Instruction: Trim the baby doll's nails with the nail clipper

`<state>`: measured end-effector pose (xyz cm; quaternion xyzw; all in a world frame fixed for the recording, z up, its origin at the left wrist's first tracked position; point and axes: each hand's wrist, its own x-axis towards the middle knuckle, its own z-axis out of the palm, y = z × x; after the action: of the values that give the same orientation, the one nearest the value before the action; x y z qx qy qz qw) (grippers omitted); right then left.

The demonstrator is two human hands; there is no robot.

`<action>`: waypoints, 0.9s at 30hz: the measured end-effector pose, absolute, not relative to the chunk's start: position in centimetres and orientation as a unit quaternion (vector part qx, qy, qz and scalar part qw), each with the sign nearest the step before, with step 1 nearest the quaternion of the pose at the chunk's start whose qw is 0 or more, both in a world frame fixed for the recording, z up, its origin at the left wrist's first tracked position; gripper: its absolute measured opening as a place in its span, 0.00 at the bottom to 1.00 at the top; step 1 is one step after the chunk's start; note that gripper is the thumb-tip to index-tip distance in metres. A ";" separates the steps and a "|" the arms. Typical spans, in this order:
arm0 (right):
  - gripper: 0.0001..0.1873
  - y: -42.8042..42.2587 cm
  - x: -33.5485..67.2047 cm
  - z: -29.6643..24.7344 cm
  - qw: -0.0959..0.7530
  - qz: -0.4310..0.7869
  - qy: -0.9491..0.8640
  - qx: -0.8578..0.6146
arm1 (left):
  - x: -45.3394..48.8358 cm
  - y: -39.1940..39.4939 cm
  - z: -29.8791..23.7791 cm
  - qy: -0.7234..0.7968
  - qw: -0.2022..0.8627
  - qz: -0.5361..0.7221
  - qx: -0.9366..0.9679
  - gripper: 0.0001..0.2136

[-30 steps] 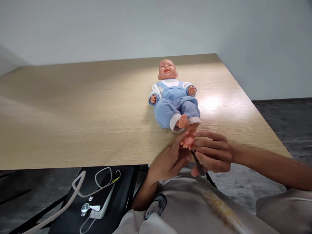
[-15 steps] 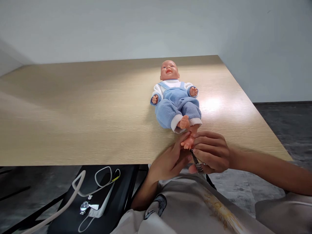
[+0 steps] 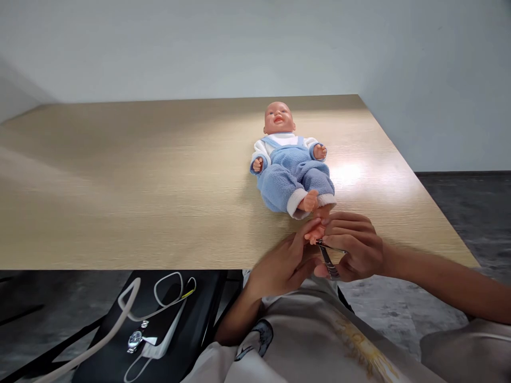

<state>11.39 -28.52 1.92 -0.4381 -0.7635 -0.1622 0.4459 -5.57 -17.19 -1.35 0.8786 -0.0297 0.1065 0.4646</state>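
Note:
A baby doll (image 3: pixel 293 159) in blue fleece overalls and a white top lies on its back, its feet toward me. My left hand (image 3: pixel 281 263) grips one of its bare feet (image 3: pixel 315 233) from the left, fingers at the side of the foot. In my right hand (image 3: pixel 355 247) is a metal nail clipper (image 3: pixel 328 261), its jaws up against the toes and its lever standing apart from the body. The right fingers also lie against the same foot. The doll's other foot (image 3: pixel 309 201) rests free above.
The doll lies on a light wooden table (image 3: pixel 139 186) whose front edge is just before me. At the lower left, a black chair (image 3: pixel 191 340) holds a wristwatch (image 3: pixel 134 340), a dark flat object and a white cable (image 3: pixel 130 300). A pale wall stands behind.
Both hands and the doll's held foot have shifted slightly right in view, and the doll with them. The nail clipper's lever now shows spread from its body.

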 end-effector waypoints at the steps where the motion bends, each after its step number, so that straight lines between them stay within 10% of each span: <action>1: 0.11 -28.5 11.4 1.8 0.446 -0.158 -0.762 -0.442 | -5.5 -17.2 -1.4 -0.033 0.463 0.107 0.879 0.34; 27: 0.16 -29.1 12.0 2.6 0.354 -0.295 -0.813 -0.356 | -5.6 -17.4 -1.5 -0.017 0.442 0.075 0.893 0.37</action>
<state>12.01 -29.11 2.64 -0.3555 -0.8133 -0.2948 0.3539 -5.63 -17.41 -1.50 0.8935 -0.0172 0.0752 0.4424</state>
